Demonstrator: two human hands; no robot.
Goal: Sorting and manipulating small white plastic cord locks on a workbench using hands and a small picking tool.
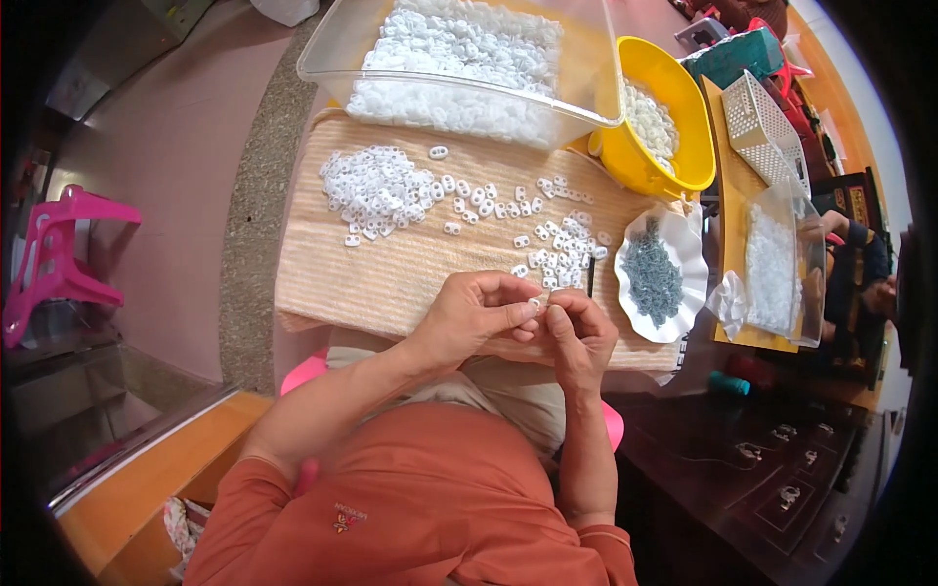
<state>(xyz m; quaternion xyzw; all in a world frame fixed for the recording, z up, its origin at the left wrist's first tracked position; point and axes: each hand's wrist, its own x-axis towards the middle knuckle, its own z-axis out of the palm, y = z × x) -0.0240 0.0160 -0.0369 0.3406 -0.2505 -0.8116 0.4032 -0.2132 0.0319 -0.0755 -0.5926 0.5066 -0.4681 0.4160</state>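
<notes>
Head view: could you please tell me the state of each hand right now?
Left hand: closed, pinching a small white piece.
Right hand: fingers closed beside it; whether they hold anything cannot be told.

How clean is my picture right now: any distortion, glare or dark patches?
Head view: speckled floor strip bows, rim blackened; head view: wall at upper right bright, furniture at lower right very dark; head view: small piece at the left fingers too tiny to make out fully.

The pieces (371, 186) look smooth plastic, the cloth (376, 278) matt and rough
</notes>
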